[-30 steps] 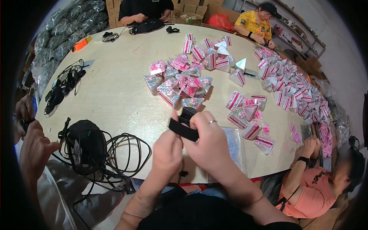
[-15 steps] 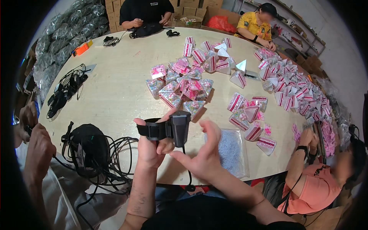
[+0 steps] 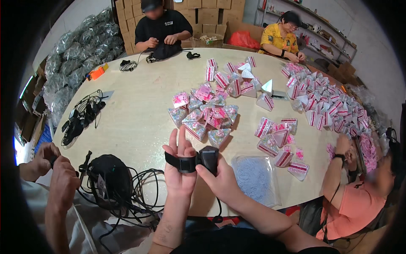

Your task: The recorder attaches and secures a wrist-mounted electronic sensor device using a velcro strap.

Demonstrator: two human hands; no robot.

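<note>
My left hand [image 3: 179, 182] is turned palm up, fingers stretched out. A black strap [image 3: 185, 164] lies across its palm, fastened to a small black box-shaped device [image 3: 209, 159] at the hand's thumb side. A cable runs down from the device. My right hand [image 3: 225, 182] grips the device from the right, thumb on the near face; its other fingers are mostly hidden behind. Just beyond my hands is a pile of wedge-shaped, cake-slice-like packages [image 3: 207, 116] with pink cards. Right of my right hand lies a clear bag of pale blue shreds [image 3: 253, 180].
A black cap [image 3: 109, 175] with tangled cables [image 3: 146, 190] lies to my left, beside a person's hands [image 3: 59, 173]. More black cables [image 3: 82, 118] lie farther off. Wedge packages [image 3: 323, 101] crowd the table's right side. Other people sit at the far side and right.
My right hand has closed in on the device and now grips it. My left fingers have straightened, palm up. The view has tilted up a little, showing more of the far side.
</note>
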